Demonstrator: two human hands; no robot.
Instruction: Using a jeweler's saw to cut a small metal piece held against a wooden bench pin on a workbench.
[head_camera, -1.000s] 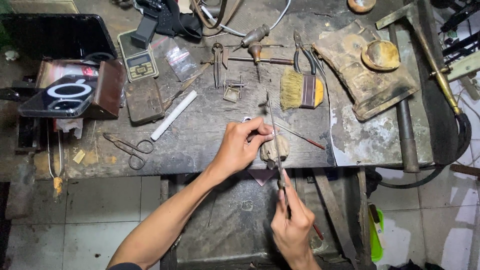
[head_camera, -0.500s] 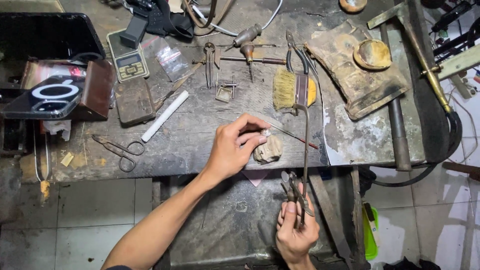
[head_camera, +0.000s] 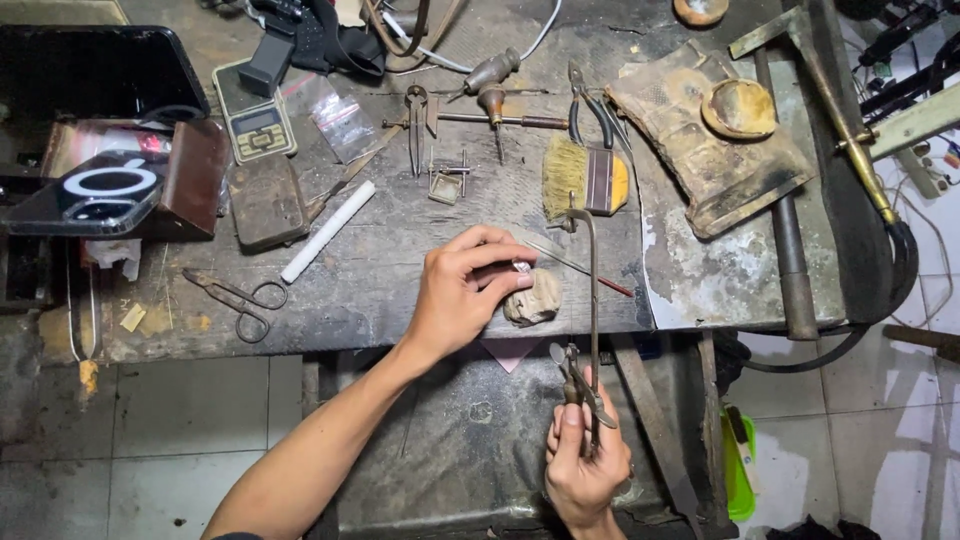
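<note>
1. Since the earlier frames, the right hand (head_camera: 583, 462) has drawn back toward six o'clock and turned the saw (head_camera: 588, 310) upright, so its frame now stands at about three o'clock of the left hand (head_camera: 462, 295).
2. That right hand is closed round the saw's handle below the bench (head_camera: 400, 280) edge; the frame's top reaches up over the bench.
3. Left-hand fingertips are pinched on a small shiny piece (head_camera: 521, 267), pressed against the worn wooden peg (head_camera: 533, 300) at the bench's front edge.
4. I cannot tell whether the blade touches the piece; it seems to stand just beside it, at three o'clock.
5. Judged from this, the piece is set and held, the saw is lined up, and cutting seems yet to be done.
6. Scissors (head_camera: 238, 298) lie at nine o'clock, a brush (head_camera: 585, 180) at twelve.
</note>
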